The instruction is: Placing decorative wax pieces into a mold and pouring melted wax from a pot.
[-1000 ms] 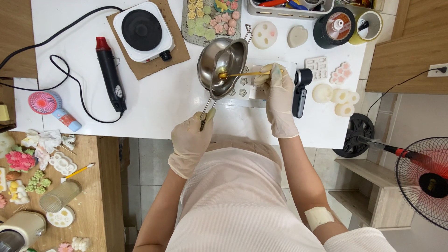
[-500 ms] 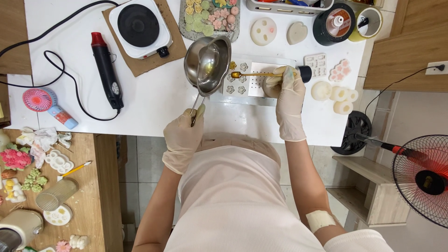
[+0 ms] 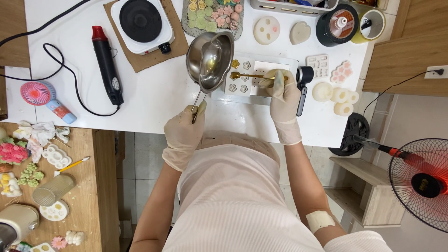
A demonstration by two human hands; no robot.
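My gloved left hand point(image 3: 183, 132) grips the handle of a small steel melting pot point(image 3: 210, 60), held tilted above the white table point(image 3: 154, 102); a little yellow liquid lies inside it. My gloved right hand point(image 3: 281, 95) holds a gold spoon point(image 3: 245, 75) level, its bowl just right of the pot's rim. Beneath the spoon lies a white silicone mould point(image 3: 261, 79) with small flower shapes point(image 3: 237, 87) in its cavities.
A black heat gun point(image 3: 108, 65) and a white hotplate point(image 3: 141, 21) on cardboard sit to the left. A tray of coloured flower pieces point(image 3: 212, 14), tape rolls point(image 3: 339, 24), white candles point(image 3: 337, 95) and a black tool point(image 3: 303, 81) surround the mould. A red fan point(image 3: 422, 182) stands at the right.
The pot has lifted and moved slightly away from me, tilting more. The spoon has stayed over the mould beside the pot's rim.
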